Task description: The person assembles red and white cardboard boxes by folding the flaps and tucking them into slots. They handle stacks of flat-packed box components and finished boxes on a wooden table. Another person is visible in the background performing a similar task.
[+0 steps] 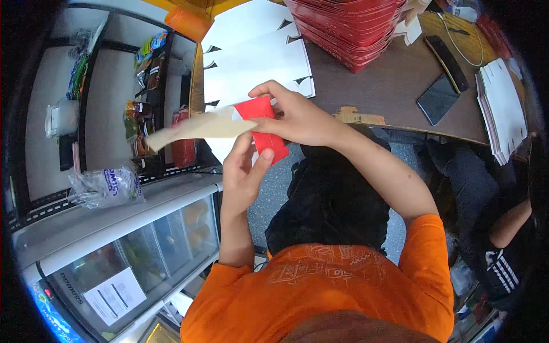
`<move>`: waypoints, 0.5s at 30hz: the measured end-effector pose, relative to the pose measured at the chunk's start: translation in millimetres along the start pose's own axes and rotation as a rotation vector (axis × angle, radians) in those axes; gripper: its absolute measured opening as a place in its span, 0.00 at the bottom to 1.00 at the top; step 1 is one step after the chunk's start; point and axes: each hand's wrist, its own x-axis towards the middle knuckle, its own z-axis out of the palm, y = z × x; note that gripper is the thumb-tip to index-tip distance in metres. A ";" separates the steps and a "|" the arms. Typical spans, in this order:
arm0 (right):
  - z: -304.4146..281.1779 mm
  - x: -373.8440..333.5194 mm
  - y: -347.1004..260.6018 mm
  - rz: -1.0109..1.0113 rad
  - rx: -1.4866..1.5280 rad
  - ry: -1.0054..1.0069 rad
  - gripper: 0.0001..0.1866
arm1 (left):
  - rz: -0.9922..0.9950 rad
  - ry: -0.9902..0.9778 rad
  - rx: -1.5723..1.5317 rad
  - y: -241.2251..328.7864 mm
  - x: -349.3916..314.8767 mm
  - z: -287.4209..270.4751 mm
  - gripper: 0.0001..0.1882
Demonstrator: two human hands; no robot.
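Both hands hold a small folded red card piece (pixel 269 140) in front of my chest. My left hand (pixel 241 174) grips its lower edge, thumb on the red face. My right hand (pixel 289 114) is closed round its upper part, thumb across the front and fingers behind. From the card's left side a long cream flap (pixel 197 127) sticks out, smeared by motion. Just beyond my hands, flat white card sheets (pixel 249 57) with dark notches along their edges lie overlapped on the table. A tall stack of nested red card trays (pixel 351 28) stands behind to the right.
The brown table (pixel 366 86) has a worn front edge. On it lie a phone (pixel 438 100), a dark case (pixel 447 63) and more white sheets (pixel 502 108). At left are an orange cup (pixel 187 24), shelves with packets and a glass-fronted cooler (pixel 148 240). Another person's arm (pixel 510 224) shows at right.
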 end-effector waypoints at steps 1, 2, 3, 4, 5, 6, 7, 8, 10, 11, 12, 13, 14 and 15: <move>-0.8 -0.2 -0.7 0.001 0.017 -0.040 0.31 | 0.036 0.007 0.162 -6.9 2.4 -4.5 0.22; 0.8 -0.6 -1.0 -0.045 -0.023 -0.015 0.29 | 0.071 0.014 0.324 -9.7 3.2 -7.7 0.21; 3.3 -1.3 -1.4 -0.090 -0.062 0.011 0.27 | 0.103 0.025 0.392 -9.0 -0.3 -9.0 0.20; 3.1 -2.0 -1.0 -0.132 -0.109 0.042 0.25 | 0.138 0.030 0.450 -6.3 -2.0 -5.8 0.19; 2.1 1.6 4.7 -0.162 -0.086 0.146 0.25 | 0.173 0.035 0.509 -3.1 -2.2 -3.5 0.19; 0.3 7.9 14.7 -0.193 -0.062 0.251 0.25 | 0.293 0.088 0.562 1.9 2.7 -6.7 0.18; -0.9 11.1 20.4 -0.223 -0.038 0.354 0.25 | 0.392 0.204 0.586 5.0 -1.0 -12.8 0.19; -5.2 9.0 11.9 -0.110 0.087 0.386 0.21 | 0.488 0.319 0.609 9.7 -9.3 -21.8 0.21; -15.0 14.6 9.2 -0.043 0.297 0.443 0.18 | 0.692 0.518 0.624 15.2 -18.7 -46.3 0.26; -18.9 14.7 5.2 0.008 0.474 0.397 0.19 | 0.801 0.601 0.619 14.9 -22.0 -56.6 0.30; -20.7 9.9 0.7 0.171 0.606 0.348 0.21 | 0.725 0.643 0.569 12.2 -24.9 -59.8 0.47; -24.1 8.7 2.9 0.227 0.642 0.267 0.20 | 0.672 0.599 0.539 10.8 -24.3 -58.7 0.46; -27.5 7.5 6.4 0.283 0.676 0.184 0.19 | 0.619 0.556 0.508 9.3 -24.0 -53.9 0.46; -28.3 8.4 8.3 0.340 0.708 0.100 0.19 | 0.566 0.514 0.478 7.5 -23.9 -48.2 0.45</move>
